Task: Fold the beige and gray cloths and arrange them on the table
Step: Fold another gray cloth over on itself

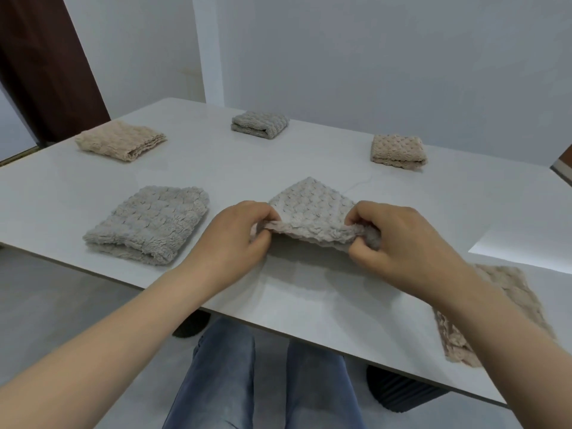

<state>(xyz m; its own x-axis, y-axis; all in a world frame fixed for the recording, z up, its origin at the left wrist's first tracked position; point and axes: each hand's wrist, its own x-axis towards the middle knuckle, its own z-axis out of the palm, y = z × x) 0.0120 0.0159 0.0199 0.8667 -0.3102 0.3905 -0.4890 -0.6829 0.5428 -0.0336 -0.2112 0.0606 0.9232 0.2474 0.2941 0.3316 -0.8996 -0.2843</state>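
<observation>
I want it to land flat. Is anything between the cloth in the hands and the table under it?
Nothing visible is. The left hand and right hand pinch the gray cloth over a bare patch of table. The folded gray cloth lies off to the left, the flat beige cloth to the right.
</observation>
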